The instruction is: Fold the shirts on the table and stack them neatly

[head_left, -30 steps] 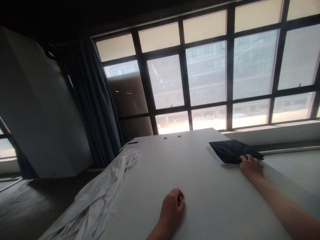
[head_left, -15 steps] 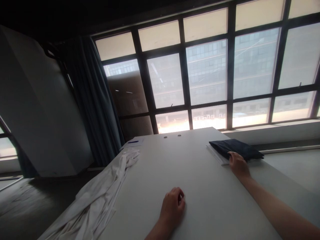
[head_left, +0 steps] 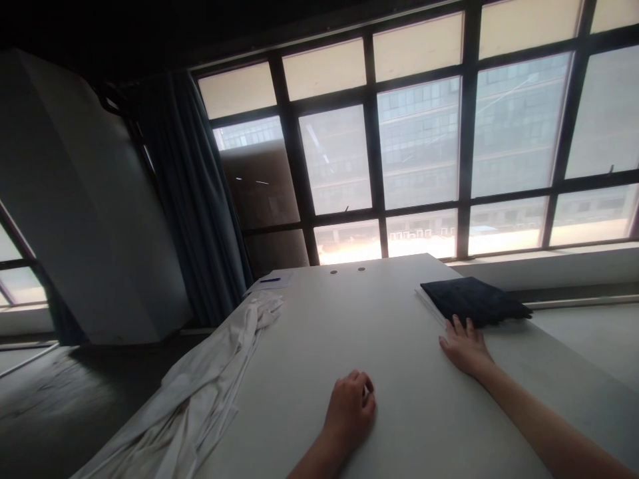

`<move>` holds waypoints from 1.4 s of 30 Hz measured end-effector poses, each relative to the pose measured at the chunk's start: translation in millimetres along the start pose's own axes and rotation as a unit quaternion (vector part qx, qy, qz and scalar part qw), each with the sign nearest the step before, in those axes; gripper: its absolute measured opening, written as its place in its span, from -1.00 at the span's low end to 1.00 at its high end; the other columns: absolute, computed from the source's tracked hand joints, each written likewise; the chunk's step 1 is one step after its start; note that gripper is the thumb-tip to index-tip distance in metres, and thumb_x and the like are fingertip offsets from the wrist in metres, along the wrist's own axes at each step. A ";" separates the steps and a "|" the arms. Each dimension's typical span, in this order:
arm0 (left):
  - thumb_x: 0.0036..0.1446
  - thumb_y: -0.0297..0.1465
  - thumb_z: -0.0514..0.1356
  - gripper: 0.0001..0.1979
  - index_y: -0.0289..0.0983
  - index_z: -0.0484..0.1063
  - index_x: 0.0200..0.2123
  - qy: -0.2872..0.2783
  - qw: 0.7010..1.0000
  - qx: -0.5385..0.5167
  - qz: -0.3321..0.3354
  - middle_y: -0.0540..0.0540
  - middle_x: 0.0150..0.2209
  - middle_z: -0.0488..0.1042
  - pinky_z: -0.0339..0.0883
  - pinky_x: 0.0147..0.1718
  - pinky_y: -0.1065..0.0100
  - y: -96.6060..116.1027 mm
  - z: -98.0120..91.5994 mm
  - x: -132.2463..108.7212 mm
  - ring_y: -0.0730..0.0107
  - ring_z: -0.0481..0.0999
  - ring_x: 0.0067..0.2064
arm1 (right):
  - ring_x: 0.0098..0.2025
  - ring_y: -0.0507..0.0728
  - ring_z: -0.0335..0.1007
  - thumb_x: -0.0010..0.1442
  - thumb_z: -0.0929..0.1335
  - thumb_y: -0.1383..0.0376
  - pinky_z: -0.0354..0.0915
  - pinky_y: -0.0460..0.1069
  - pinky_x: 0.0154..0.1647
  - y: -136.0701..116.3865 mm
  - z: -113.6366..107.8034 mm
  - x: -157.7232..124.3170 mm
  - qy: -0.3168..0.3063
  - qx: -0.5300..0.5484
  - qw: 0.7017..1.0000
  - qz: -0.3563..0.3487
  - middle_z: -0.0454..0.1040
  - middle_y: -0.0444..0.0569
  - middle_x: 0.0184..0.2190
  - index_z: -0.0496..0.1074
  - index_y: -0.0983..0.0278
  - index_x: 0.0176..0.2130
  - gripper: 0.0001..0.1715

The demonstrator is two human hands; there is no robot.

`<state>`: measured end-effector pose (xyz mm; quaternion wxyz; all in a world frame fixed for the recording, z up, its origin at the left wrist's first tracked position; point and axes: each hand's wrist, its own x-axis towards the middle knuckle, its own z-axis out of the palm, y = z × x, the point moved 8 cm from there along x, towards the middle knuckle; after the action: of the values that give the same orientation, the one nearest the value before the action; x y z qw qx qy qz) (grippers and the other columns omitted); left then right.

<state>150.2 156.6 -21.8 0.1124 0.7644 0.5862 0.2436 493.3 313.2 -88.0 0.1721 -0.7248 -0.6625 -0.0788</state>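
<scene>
A dark navy folded cloth [head_left: 474, 301] lies at the right side of the white table, on top of a white folded piece [head_left: 430, 306] whose left edge shows. My right hand [head_left: 465, 347] is open, palm down, its spread fingertips at the near edge of the dark cloth. Closer to me, my left hand [head_left: 350, 404] rests on the bare tabletop [head_left: 319, 332]. Its fingers are loosely curled towards the thumb, and I see nothing held in them.
Crumpled white fabric [head_left: 200, 399] runs along the table's left edge. Beyond it lies a blue pen [head_left: 270, 280] on paper. Two round holes [head_left: 333, 272] pierce the far end of the tabletop. A blue curtain [head_left: 194, 199] and large windows [head_left: 419, 146] stand behind.
My right hand has let go of the dark cloth's near edge and moved slightly towards me, its fingers spreading. The cloth lies flatter over the white piece. My left hand stays curled.
</scene>
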 end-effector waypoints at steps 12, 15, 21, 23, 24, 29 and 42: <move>0.21 -0.24 0.20 -0.75 -0.14 0.56 -0.10 -0.133 0.982 -0.125 0.053 -0.04 -0.21 0.62 0.36 -0.27 0.40 -2.4 -59.9 -0.4 0.31 0.57 -0.23 | 0.44 0.40 -0.08 0.33 0.18 -0.02 -0.17 0.38 0.40 -184.2 -27.9 -128.7 -0.088 0.143 0.962 -0.218 0.11 0.20 0.39 0.24 0.31 0.34 -0.25; 0.28 -0.12 0.14 -0.65 -0.14 0.51 0.01 -0.020 0.996 -0.080 0.030 -0.10 -0.07 0.59 0.38 -0.14 0.33 -39.2 -137.5 3.2 0.22 0.56 -0.08 | 0.43 0.33 -0.03 0.34 0.20 0.04 -0.13 0.32 0.42 -181.9 -43.4 -131.9 -0.105 0.162 0.950 -0.245 0.16 0.09 0.39 0.27 0.23 0.32 -0.33; 0.25 -0.14 0.12 -0.60 -0.20 0.43 0.05 0.188 0.928 0.226 -0.230 -0.18 0.07 0.50 0.28 0.03 0.18 -185.4 -245.3 -20.3 0.04 0.46 0.08 | 0.41 0.30 0.04 0.31 0.23 0.10 -0.08 0.29 0.41 -173.0 -52.7 -126.3 -0.115 0.179 0.946 -0.243 0.22 0.07 0.36 0.35 0.21 0.27 -0.40; 0.23 -0.17 0.13 -0.53 -0.32 0.39 0.11 0.211 0.895 0.244 -0.307 -0.36 0.08 0.46 0.28 -0.02 0.05 -225.9 -250.7 -40.2 -0.13 0.45 0.07 | 0.42 0.30 0.02 0.31 0.23 0.09 -0.11 0.28 0.42 -175.1 -52.7 -126.6 -0.127 0.179 0.946 -0.239 0.20 0.06 0.37 0.36 0.21 0.26 -0.39; 0.22 -0.19 0.13 -0.53 -0.36 0.40 0.09 0.216 0.883 0.244 -0.337 -0.42 0.05 0.47 0.29 -0.05 0.03 -241.3 -248.6 -49.5 -0.16 0.47 0.04 | 0.42 0.29 0.01 0.31 0.22 0.08 -0.13 0.26 0.43 -176.1 -52.5 -126.9 -0.136 0.178 0.946 -0.236 0.18 0.05 0.38 0.35 0.21 0.27 -0.38; 0.29 -0.33 0.01 -0.70 -0.27 0.50 -0.09 0.226 0.864 0.228 -0.388 -0.32 -0.06 0.55 0.28 -0.13 0.09 -273.9 -227.0 -69.0 -0.05 0.54 -0.06 | 0.45 0.27 -0.07 0.31 0.19 0.04 -0.23 0.21 0.45 -176.5 -52.1 -126.7 -0.172 0.169 0.944 -0.224 0.11 0.02 0.41 0.31 0.24 0.31 -0.32; 0.39 -0.21 -0.06 -0.66 -0.22 0.44 -0.07 0.368 0.874 0.231 -0.218 -0.18 -0.11 0.58 0.29 -0.23 0.31 -180.8 -281.9 -38.9 0.11 0.56 -0.14 | 0.38 0.31 0.10 0.33 0.22 0.05 -0.13 0.29 0.41 -173.7 -51.8 -124.6 -0.117 0.223 0.941 -0.227 0.34 0.11 0.29 0.38 0.23 0.22 -0.42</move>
<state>-151.7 139.5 127.4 -0.2406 0.4770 0.7763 0.3345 314.0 189.5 -57.4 0.2281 -0.5020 -0.8256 0.1198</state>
